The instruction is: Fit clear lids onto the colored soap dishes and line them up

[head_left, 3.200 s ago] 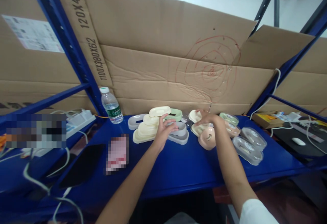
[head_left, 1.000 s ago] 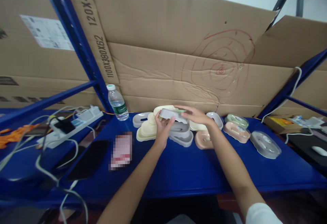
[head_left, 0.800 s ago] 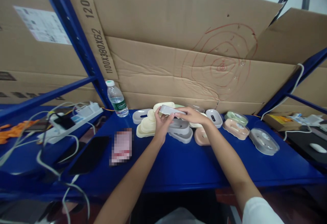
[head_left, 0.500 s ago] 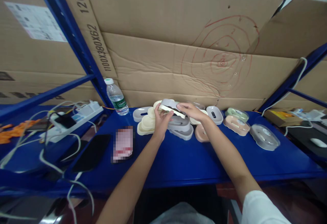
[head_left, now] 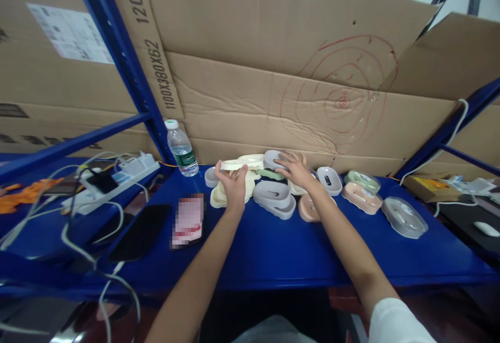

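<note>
My left hand (head_left: 233, 189) is closed on a cream oval soap dish part (head_left: 234, 164), raised above other cream pieces. The thumb and fingers pinch its near edge. My right hand (head_left: 297, 170) has its fingers spread against the right side of a grey oval soap dish part (head_left: 272, 159), which lies over a green piece (head_left: 271, 174). Whether it carries any of the grey part's weight is hard to see. In front sit stacked grey soap dishes (head_left: 273, 194). A peach dish (head_left: 308, 208) is partly hidden by my right forearm.
Farther right on the blue table (head_left: 273, 254) are a grey dish (head_left: 329, 180), a green one (head_left: 362, 180), a peach one (head_left: 362, 198) and a clear-lidded one (head_left: 405, 218). Leftward are a water bottle (head_left: 183, 150), a phone (head_left: 188, 220), a black slab (head_left: 138, 232) and a power strip (head_left: 113, 184) with cables.
My hands have moved apart. The cream part has gone left with my left hand, and the grey part has shifted right, with my right hand's fingers spreading on it.
</note>
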The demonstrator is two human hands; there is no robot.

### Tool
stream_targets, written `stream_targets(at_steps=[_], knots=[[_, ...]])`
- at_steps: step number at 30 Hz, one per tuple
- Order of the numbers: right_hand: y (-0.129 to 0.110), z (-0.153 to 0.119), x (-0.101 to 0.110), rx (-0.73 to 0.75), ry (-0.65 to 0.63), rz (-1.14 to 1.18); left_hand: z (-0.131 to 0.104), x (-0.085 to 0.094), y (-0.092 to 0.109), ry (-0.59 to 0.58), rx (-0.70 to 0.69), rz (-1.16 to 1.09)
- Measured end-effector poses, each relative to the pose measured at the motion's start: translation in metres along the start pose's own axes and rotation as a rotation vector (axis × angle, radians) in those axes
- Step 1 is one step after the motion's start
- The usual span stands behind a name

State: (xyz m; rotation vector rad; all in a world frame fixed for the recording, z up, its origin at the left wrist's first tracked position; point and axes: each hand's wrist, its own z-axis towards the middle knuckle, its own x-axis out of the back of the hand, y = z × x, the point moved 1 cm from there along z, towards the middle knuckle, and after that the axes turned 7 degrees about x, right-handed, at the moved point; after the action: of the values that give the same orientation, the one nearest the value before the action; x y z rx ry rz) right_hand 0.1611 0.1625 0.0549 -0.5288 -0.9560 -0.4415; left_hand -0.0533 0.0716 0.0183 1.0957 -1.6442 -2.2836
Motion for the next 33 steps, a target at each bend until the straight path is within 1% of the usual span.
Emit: stream_targets(at_steps=[3,8,12,17,19,22,24,25,28,30,32,33], knots=[[0.003,-0.001,-0.002,-0.02,0.019,-0.123,-0.004,-0.002,-0.002,-0.038,0.004,0.004],[0.011,0.001,-0.008,-0.018,0.06,-0.008,-0.009,-0.007,-0.002,-0.159,0.009,0.041],[0.02,0.004,-0.011,0.005,0.098,0.066,-0.012,-0.008,-0.004,-0.317,0.024,0.116],[0.032,0.005,-0.01,0.055,0.178,0.16,-0.02,-0.008,-0.014,-0.603,0.052,0.287],[0.035,0.004,-0.01,0.063,0.197,0.182,-0.022,-0.006,-0.015,-0.684,0.024,0.376],[0.037,0.003,-0.008,0.064,0.21,0.188,-0.019,0.001,-0.011,-0.737,-0.067,0.539],[0.04,0.002,0.003,0.047,0.217,0.17,-0.014,0.008,-0.004,-0.749,-0.152,0.661],[0.042,0.001,0.012,0.031,0.223,0.153,-0.011,0.011,-0.001,-0.752,-0.198,0.718],[0.055,-0.011,0.05,-0.069,0.252,0.062,-0.007,0.018,0.006,-0.77,-0.327,0.859],[0.067,-0.032,0.077,-0.183,0.258,-0.028,-0.009,0.017,0.008,-0.792,-0.405,0.927],[0.079,-0.065,0.098,-0.327,0.226,-0.138,-0.016,0.014,0.007,-0.815,-0.488,0.974],[0.085,-0.085,0.104,-0.405,0.195,-0.199,-0.02,0.012,0.007,-0.825,-0.529,0.991]])
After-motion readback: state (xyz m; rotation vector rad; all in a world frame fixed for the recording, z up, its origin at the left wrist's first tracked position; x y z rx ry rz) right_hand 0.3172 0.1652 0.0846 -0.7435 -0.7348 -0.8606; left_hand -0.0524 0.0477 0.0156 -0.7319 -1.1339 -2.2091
